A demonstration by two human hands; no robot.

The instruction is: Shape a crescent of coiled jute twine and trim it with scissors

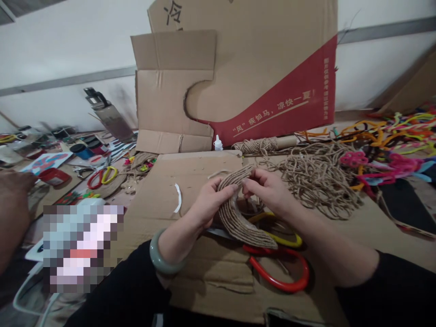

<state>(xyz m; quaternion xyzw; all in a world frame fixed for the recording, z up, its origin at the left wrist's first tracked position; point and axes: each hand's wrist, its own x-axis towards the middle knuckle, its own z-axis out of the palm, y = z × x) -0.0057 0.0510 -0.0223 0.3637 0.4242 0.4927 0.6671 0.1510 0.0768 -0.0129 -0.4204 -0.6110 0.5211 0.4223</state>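
A crescent-shaped piece covered in rows of twine (pixel 235 218) is held up between both hands over the cardboard. My left hand (pixel 213 197) grips its left edge, thumb on top and fingers curled beneath. At the crescent's upper end, my right hand (pixel 264 186) has its thumb and index finger pinched together by the twine; the fingertips partly hide what they hold. Scissors with a red and a yellow handle (pixel 289 287) lie just under the crescent's lower tip. To the right spreads a loose heap of twine (pixel 316 181).
A cardboard sheet (pixel 194 170) covers the work surface, with a white curved strip (pixel 177 198) on it. Behind stand a small white squeeze bottle (pixel 218 143) and upright cardboard (pixel 259 59). Another person's hand (pixel 13 195) is at left, near a red dish (pixel 54 176). Colourful pipe cleaners (pixel 391 159) lie right.
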